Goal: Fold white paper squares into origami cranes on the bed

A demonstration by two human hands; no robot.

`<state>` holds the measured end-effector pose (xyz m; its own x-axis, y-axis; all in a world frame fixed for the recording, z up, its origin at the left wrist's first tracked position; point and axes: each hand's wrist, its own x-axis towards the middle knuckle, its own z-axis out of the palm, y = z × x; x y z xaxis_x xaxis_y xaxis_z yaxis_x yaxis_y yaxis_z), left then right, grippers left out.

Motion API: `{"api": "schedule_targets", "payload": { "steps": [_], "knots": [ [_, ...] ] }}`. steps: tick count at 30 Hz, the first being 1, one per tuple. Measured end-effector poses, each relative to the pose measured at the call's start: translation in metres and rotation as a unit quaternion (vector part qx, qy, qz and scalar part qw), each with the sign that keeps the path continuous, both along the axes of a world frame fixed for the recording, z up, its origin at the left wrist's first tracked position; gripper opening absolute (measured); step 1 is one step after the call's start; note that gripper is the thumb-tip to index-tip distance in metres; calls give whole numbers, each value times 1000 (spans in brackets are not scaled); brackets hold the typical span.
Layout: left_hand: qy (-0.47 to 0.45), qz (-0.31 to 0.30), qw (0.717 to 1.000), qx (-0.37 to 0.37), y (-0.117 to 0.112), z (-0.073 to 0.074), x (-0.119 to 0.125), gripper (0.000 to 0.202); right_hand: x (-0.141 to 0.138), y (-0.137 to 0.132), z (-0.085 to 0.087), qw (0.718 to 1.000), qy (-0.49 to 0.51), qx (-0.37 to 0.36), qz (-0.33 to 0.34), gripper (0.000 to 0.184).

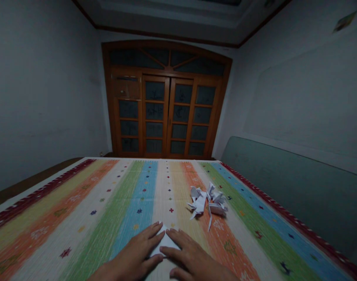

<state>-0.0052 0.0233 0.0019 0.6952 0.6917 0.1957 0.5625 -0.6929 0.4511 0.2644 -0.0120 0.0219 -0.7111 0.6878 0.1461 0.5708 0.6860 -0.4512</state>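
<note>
A piece of folded white paper [164, 242] lies flat on the striped tablecloth [108, 218] near the front of the table, its pointed corner facing away from me. My left hand [137, 249] presses on its left side with the fingers stretched out. From the right, my right hand [193, 255] rests on the paper with its fingers spread. Both hands cover much of the sheet, so its full outline is hidden. Beyond my right hand sit several folded white paper figures [207, 201], bunched together with thin points sticking out.
The cloth covers a long table reaching toward wooden doors [169, 113] with glass panes. A pale green padded backrest [284, 187] runs along the right side. White walls [43, 78] stand on both sides.
</note>
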Motion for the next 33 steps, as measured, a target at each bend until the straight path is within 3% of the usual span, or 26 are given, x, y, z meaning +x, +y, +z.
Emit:
{"api": "schedule_targets", "payload": {
  "steps": [5, 11, 17, 21, 26, 33],
  "knots": [
    [-38, 28, 999, -24, 2, 0, 4, 45, -5, -4, 9, 997, 52, 5, -63, 51],
    [-39, 35, 998, -20, -3, 7, 8, 40, -8, -1, 0, 993, 89, 41, -71, 35],
    [-12, 41, 999, 8, -7, 12, 12, 47, -9, 1, -5, 991, 93, 83, -58, 31],
    [-9, 45, 997, 55, -10, 15, 16, 42, -11, 2, -6, 988, 96, 113, -53, 29],
    [52, 34, 993, 105, -17, 22, 21, 48, -14, 0, -4, 987, 89, 130, -37, 29],
    [69, 31, 993, 94, -20, 22, 23, 65, -14, -2, -5, 988, 103, 112, -26, 28]
  ]
}}
